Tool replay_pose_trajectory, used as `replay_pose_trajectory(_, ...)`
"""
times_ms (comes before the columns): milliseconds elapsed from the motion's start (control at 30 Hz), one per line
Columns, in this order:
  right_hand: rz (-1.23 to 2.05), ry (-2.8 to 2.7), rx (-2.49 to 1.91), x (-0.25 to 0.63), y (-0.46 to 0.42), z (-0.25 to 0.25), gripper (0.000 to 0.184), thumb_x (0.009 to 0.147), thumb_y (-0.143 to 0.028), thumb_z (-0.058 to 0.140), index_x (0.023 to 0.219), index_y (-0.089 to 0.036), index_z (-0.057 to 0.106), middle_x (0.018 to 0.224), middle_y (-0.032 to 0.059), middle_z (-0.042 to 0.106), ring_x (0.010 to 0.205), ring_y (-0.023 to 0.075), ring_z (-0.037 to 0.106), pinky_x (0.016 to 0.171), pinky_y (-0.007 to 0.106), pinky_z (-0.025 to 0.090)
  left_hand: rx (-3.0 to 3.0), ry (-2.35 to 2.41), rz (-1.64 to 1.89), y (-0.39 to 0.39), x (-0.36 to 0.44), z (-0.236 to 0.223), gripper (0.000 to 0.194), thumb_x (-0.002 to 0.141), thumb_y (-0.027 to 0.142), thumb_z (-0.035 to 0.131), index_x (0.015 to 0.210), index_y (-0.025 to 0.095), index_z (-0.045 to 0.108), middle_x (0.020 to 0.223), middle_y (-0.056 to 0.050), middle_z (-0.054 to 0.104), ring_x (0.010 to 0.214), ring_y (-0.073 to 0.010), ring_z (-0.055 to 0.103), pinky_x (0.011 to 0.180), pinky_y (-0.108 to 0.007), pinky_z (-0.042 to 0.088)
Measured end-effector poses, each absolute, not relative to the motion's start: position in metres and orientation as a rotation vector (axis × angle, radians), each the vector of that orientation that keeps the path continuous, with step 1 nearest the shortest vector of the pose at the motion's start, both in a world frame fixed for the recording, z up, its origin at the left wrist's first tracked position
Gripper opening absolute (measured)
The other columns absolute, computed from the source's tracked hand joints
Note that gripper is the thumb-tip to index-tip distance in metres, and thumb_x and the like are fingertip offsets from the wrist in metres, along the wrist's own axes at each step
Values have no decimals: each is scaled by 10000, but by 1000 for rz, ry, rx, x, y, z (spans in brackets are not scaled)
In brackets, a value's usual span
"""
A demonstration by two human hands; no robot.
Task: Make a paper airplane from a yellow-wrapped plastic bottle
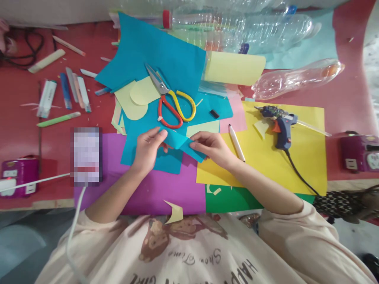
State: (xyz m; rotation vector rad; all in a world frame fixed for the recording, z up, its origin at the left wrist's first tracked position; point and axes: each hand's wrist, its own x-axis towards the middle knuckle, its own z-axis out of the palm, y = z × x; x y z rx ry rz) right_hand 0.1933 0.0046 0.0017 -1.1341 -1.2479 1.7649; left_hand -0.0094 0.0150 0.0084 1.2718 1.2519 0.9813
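Both hands hold one small piece of blue paper point(181, 142) over the table's middle. My left hand point(148, 148) pinches its left end, fingers closed. My right hand point(211, 146) pinches its right end, fingers closed as well. Under the hands lie a larger blue sheet point(139, 152) and a purple sheet point(166, 189). Scissors point(170, 103) with red and yellow handles rest just beyond the hands on blue paper. A white pen point(236, 142) lies right of my right hand on a yellow sheet point(308, 157).
A blue glue gun point(280, 125) with its cord sits on the yellow sheet. Clear plastic bottles point(266, 29) lie at the back. Markers and sticks point(68, 92) lie at left. A phone point(87, 156) and purple power strips point(17, 175) flank the papers.
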Motion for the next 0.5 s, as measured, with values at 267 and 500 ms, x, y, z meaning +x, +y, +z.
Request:
replay_pose_trajectory(267,1846,-1091,-1070,189,0,1,398,672,-531,796,750,-194,600,685,-28,599,587,84,533,539,214,463,2030,1339,1022,15,-12,3,367,928,506,540,1196,274,636,1320,-86,604,1197,-233,591,977,-382,519)
replay_pose_trajectory(500,1727,-1079,-1039,187,-2,1,388,683,-553,793,770,-205,645,709,-20,631,620,93,557,607,240,502,2482,1207,979,2,-10,8,317,997,361,431,1091,278,722,1054,-67,696,998,-203,653,903,-378,535)
